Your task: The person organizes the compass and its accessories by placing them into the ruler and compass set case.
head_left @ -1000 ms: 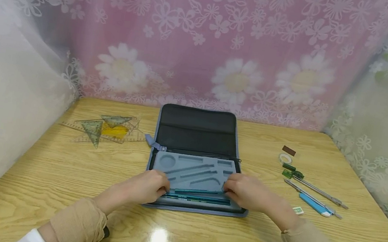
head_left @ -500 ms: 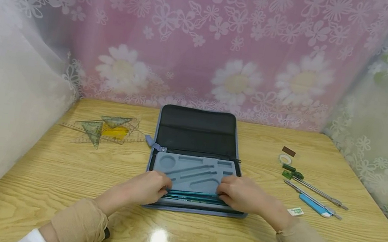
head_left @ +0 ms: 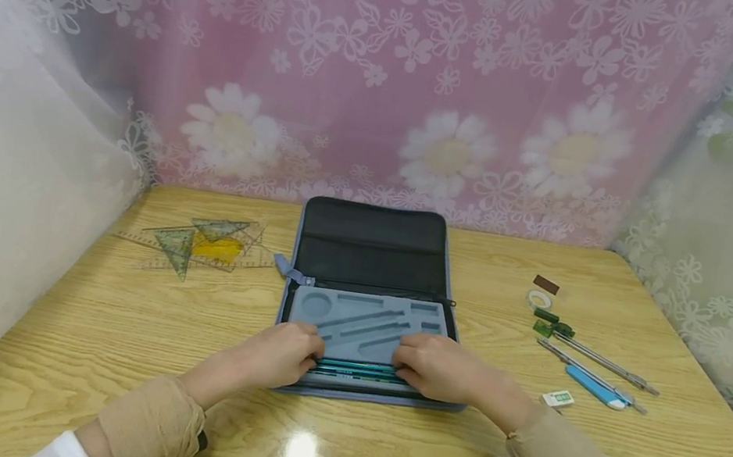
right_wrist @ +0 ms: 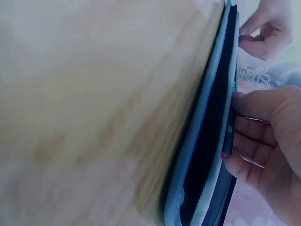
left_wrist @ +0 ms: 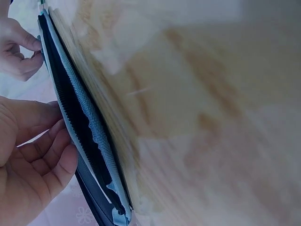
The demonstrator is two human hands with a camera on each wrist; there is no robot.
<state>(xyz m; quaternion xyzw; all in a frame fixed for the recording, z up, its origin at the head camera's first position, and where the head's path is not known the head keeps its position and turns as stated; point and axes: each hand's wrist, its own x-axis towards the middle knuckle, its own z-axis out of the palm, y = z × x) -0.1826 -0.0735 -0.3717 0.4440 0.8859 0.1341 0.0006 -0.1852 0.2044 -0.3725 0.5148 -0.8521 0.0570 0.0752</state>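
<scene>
An unzipped pencil case lies spread on the table, its grey-blue moulded tray (head_left: 358, 350) in the front half. Several teal pencils (head_left: 359, 370) lie side by side along the tray's front. My left hand (head_left: 282, 354) pinches at their left ends; its fingertips are partly hidden, and in the left wrist view they meet the case's edge (left_wrist: 77, 113). With thumb and curled fingers, my right hand (head_left: 441, 368) holds a pencil near the right end. The right wrist view shows that dark green pencil end (right_wrist: 229, 136) against the fingers.
Clear rulers and set squares (head_left: 173, 247) lie at the left with a yellow piece (head_left: 218, 248). On the right are a brown block (head_left: 546, 285), a tape roll (head_left: 539, 300), green pieces (head_left: 543, 328), metal compasses (head_left: 609, 365), a blue cutter (head_left: 595, 387) and an eraser (head_left: 557, 399).
My right hand has slid leftward along the pencils, nearer to my left hand. The upper pencil, slanted before, now lies nearly parallel to the others. My left hand has barely moved.
</scene>
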